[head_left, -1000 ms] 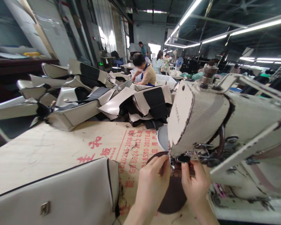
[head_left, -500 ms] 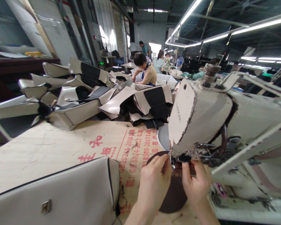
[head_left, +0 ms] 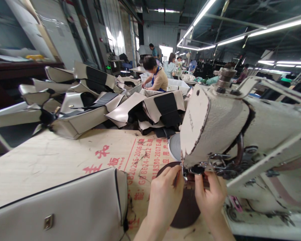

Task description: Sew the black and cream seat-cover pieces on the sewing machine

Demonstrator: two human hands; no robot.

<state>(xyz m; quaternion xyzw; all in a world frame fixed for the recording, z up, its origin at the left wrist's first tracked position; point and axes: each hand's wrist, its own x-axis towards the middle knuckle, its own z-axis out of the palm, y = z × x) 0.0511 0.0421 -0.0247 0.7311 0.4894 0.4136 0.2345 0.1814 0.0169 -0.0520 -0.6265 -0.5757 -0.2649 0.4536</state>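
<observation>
A worn cream sewing machine (head_left: 215,120) stands on the right, its needle end low over the worktable. My left hand (head_left: 167,190) is closed in a pinch just left of the needle area; what its fingertips hold is hidden. On the other side, my right hand (head_left: 210,194) has thumb and fingers closed under the machine head, their tips partly covered by metal parts. Anything between them is too small to make out. Beneath both hands lies a dark brown round plate (head_left: 185,211). A beige bag (head_left: 90,204) with a metal clasp rests at the lower left.
Several beige and black bags (head_left: 90,124) are heaped along the far edge of the wooden board (head_left: 72,150), which has red printing and loose threads. A grey round object (head_left: 175,147) sits behind the needle end. A co-worker (head_left: 159,78) sits beyond the heap.
</observation>
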